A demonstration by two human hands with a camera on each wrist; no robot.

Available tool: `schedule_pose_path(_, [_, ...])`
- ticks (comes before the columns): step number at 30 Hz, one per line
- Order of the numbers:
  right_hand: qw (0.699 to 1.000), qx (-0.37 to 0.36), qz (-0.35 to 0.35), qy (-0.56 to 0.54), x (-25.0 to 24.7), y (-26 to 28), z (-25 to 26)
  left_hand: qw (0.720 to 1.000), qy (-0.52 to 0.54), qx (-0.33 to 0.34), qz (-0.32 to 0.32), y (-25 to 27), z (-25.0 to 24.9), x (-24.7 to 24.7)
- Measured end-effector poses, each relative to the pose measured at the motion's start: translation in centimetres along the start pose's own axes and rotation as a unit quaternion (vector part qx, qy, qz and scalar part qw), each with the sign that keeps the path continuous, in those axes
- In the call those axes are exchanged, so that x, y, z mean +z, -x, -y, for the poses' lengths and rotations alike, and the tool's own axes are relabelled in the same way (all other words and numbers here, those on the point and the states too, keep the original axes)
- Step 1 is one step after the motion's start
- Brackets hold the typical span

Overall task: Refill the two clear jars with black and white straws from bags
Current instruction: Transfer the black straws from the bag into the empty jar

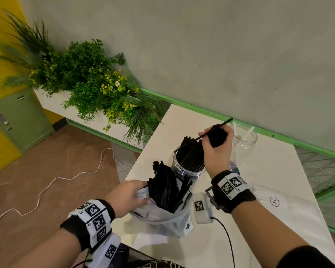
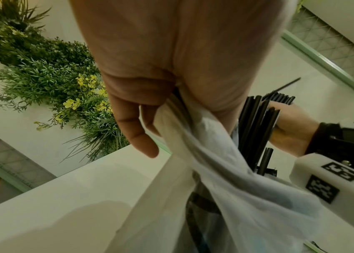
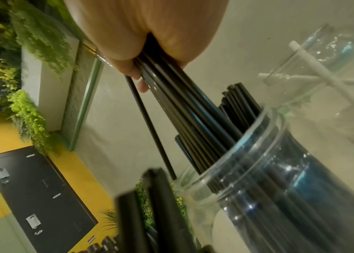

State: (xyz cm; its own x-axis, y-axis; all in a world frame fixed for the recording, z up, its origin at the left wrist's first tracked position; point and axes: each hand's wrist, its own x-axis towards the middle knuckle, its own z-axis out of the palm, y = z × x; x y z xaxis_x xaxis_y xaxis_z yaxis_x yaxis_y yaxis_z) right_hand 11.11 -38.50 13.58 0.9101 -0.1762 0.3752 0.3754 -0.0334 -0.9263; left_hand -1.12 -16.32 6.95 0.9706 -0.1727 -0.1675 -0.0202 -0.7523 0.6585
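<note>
A clear jar (image 1: pixel 189 167) (image 3: pixel 279 179) stands mid-table, packed with black straws (image 1: pixel 191 151). My right hand (image 1: pixel 217 146) (image 3: pixel 149 34) grips a bundle of black straws (image 3: pixel 182 102) whose lower ends are inside that jar; one straw (image 1: pixel 220 125) pokes out sideways above the hand. My left hand (image 1: pixel 126 196) (image 2: pixel 149 94) holds the rim of a translucent plastic bag (image 1: pixel 162 215) (image 2: pixel 204 171) that stands in front of the jar with more black straws (image 1: pixel 164 188) in it. A second clear jar (image 1: pixel 245 138) (image 3: pixel 334 68) behind holds a few white straws (image 3: pixel 314 68).
The white table (image 1: pixel 278 219) ends at a left edge close to the bag. A white packet marked XL (image 1: pixel 269 200) lies to the right. A planter of green plants (image 1: pixel 89 80) stands beyond the table's left end. Cables (image 1: pixel 228 240) trail from the wrist cameras.
</note>
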Motion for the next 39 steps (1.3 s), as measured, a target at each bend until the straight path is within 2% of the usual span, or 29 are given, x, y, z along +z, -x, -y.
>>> schedule_pose_path(4, [1.0, 0.014, -0.01, -0.022, -0.1, -0.2, -0.7, 1.0, -0.002, 0.001, 0.0, -0.2, -0.1, 0.0])
schedule_pose_path(7, [0.998, 0.021, -0.052, -0.018, -0.6, -0.8, -1.2, 1.0, 0.003, 0.007, -0.002, -0.3, -0.2, 0.0])
schedule_pose_path(13, [0.991, 0.086, -0.099, -0.018, -2.6, -1.7, -2.4, 1.0, 0.002, 0.011, -0.003, -0.4, -0.4, -0.1])
schedule_pose_path(21, [0.995, 0.07, -0.019, 0.062, -3.5, -1.4, -3.4, 1.0, 0.007, 0.007, 0.008, -0.6, -1.0, -0.2])
schedule_pose_path(32, [0.989, 0.068, -0.008, 0.129, -4.6, -1.4, -3.3, 0.999, 0.01, 0.026, 0.017, -0.3, -1.1, -0.1])
schedule_pose_path(39, [0.981, -0.012, 0.043, 0.189, -5.1, -1.1, -3.6, 1.0, -0.002, 0.02, 0.017, 0.3, -0.7, -0.6])
